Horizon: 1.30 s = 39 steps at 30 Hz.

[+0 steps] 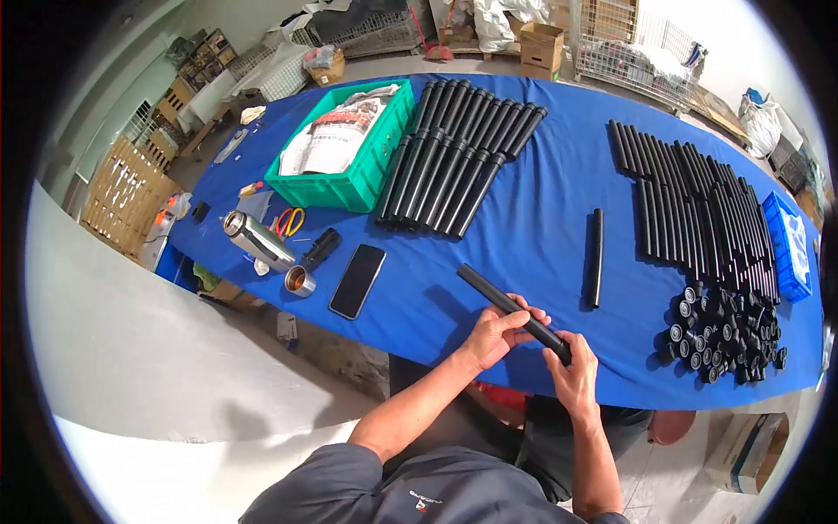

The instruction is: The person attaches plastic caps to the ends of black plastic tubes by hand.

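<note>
A plain black tube (pixel 484 288) slants across the front of the table, held in both my hands. My left hand (pixel 500 334) closes around its middle, thumb on top and fingers beneath. At the near end, my right hand (pixel 573 371) is wrapped over the tube and partly hides that end. A single black tube (pixel 597 258) lies on the blue cloth just beyond my right hand. To the right, many tubes (pixel 655 218) lie in rows, with a heap of small round black caps (pixel 711 336) in front of them.
Beyond my left hand lie black tubes with collared ends (pixel 449 166), against a green crate (pixel 336 188) holding printed paper. A phone (pixel 358 281), steel flask (pixel 262 244), metal cup (pixel 299 281) and scissors (pixel 290 222) are at left. A blue crate (pixel 777 262) stands at the right edge.
</note>
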Tool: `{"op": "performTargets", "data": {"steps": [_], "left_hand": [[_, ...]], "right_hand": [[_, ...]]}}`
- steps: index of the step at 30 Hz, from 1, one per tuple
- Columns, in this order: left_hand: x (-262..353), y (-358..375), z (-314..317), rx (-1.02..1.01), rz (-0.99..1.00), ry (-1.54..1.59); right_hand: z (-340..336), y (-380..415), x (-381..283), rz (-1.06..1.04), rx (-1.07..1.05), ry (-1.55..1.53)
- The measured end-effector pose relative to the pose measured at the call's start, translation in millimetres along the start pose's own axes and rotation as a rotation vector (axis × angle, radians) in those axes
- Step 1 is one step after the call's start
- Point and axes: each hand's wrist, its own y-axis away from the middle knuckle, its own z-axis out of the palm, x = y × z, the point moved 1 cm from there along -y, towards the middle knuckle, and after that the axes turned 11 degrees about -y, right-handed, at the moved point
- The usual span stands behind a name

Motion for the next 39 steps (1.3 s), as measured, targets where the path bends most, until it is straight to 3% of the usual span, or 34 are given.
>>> {"op": "performTargets", "data": {"steps": [3, 6, 7, 10, 13, 16, 17, 22, 24, 26, 28, 30, 32, 34, 35, 36, 39], "left_hand": [[1, -1, -5, -0.038, -0.029, 0.047], [0, 0, -8, -0.099, -0.026, 0.063], [0, -1, -6, -0.123, -0.018, 0.06], [-1, -3, 2, -0.071, -0.075, 0.059], [-1, -2, -2, -0.073, -0.079, 0.037], [1, 0, -2, -0.118, -0.073, 0.02], [1, -1, -2, -0.135, -0.06, 0.01], [13, 7, 0, -0.102, -0.046, 0.089], [35, 23, -10, 0.041, 0.025, 0.079], [57, 37, -31, -0.029, 0.009, -0.08], [72, 47, -41, -0.12, -0.165, -0.368], [90, 53, -16, -0.262, -0.328, -0.961], [92, 58, 13, -0.37, -0.61, -0.942], [87, 59, 35, -0.376, -0.699, -0.966], [80, 57, 31, -0.395, -0.652, -0.961], [78, 57, 32, -0.327, -0.575, -0.988], [76, 52, 43, -0.152, -0.305, -1.068]], "right_hand": [[-2, -1, -6, -0.017, -0.006, -0.017], [-6, 1, -6, 0.663, -0.1, -0.663], [-8, 1, -8, 0.688, -0.083, -0.791], [-8, 3, 5, -0.035, -0.029, -0.047], [-11, -1, 0, -0.313, -0.007, 0.129], [-12, 6, -2, 0.589, -0.071, -0.676], [-12, 4, -7, 0.659, -0.042, -0.84], [-23, 7, 9, 0.539, 0.058, -0.824], [-48, 6, 12, 0.55, -0.001, -0.775], [-70, 3, 11, 0.547, -0.113, -0.768], [-84, -3, 15, 0.546, -0.23, -0.719], [-90, -22, 4, 0.437, -0.432, -0.563], [-88, -45, -5, 0.232, -0.58, -0.446], [-80, -69, -12, -0.07, -0.676, -0.365], [-75, -79, -1, -0.192, -0.667, -0.379], [-82, -86, -11, 0.241, -0.704, -0.43], [-79, -114, 4, 0.296, -0.584, -0.537]]}}
